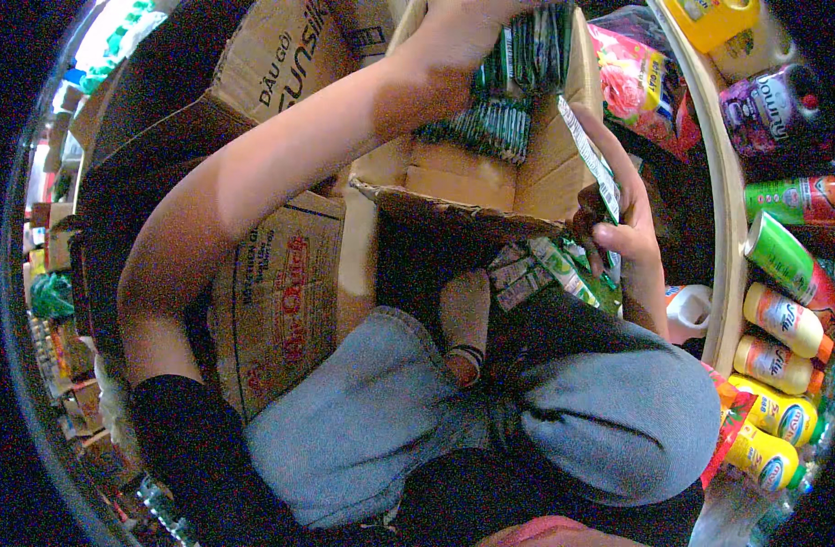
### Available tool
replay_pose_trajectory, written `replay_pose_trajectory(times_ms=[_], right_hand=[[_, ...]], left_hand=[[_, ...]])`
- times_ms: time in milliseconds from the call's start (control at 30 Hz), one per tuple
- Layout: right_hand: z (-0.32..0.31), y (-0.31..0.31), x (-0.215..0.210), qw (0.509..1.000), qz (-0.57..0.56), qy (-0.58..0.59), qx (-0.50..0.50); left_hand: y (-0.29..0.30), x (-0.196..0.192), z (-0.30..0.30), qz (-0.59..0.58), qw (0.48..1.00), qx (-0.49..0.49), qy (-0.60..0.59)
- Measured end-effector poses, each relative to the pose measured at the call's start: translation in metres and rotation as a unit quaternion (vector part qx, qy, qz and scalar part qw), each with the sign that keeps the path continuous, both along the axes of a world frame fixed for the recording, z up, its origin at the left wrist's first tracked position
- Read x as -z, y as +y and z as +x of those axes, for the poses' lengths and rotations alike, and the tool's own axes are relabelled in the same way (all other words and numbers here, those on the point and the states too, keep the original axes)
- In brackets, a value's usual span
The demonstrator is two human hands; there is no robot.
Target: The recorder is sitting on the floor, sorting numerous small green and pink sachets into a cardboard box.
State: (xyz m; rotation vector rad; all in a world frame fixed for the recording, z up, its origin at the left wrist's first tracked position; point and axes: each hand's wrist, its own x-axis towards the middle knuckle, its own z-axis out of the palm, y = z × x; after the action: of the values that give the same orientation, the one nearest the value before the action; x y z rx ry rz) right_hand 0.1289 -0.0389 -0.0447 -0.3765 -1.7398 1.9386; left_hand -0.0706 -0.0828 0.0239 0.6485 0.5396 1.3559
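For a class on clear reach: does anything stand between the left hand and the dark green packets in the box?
Nothing visible: the left hand is right at the dark green packets, its fingers mostly out of view.

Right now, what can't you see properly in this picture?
- Left hand: head view; the top edge cuts it off, so I can't tell its grip.
- Packet in the right hand: head view; turned nearly edge-on, so its front doesn't show.
- Inside of the open box: head view; dark green packets cover part of it.
- Goods at the far left: head view; too small and grainy.
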Motion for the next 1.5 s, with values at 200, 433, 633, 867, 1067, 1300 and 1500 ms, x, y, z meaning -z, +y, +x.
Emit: replay_pose_trajectory(times_ms=[200,433,633,867,1067,1300,1500], right_hand=[[0.007,0.003,-0.010,0.992,-0.004,-0.126,-0.007],[0.055,0.037,-0.004,0.950,0.039,-0.225,-0.212],[0.070,0.046,-0.045,0.981,0.101,-0.143,-0.078],[0.017,0.062,-0.073,0.961,-0.098,0.257,-0.024],[-0.029,0.054,-0.062,0.993,-0.049,0.109,0.014],[-0.051,0.017,-0.034,0.998,-0.051,0.034,-0.001],[-0.052,0.014,-0.025,0.992,-0.075,-0.060,-0.076]], left_hand=[[0.007,-0.007,0.003,0.005,0.956,-0.215,0.201],[0.011,-0.020,-0.039,0.095,0.950,-0.288,0.070],[0.003,-0.028,-0.054,0.101,0.967,-0.226,0.052],[0.003,-0.020,-0.032,0.104,0.994,-0.022,0.019],[0.007,-0.008,-0.017,0.046,0.998,0.014,-0.050],[0.007,-0.009,-0.017,0.023,0.993,-0.084,0.086],[0.005,-0.015,-0.014,0.031,0.976,-0.119,0.179]])
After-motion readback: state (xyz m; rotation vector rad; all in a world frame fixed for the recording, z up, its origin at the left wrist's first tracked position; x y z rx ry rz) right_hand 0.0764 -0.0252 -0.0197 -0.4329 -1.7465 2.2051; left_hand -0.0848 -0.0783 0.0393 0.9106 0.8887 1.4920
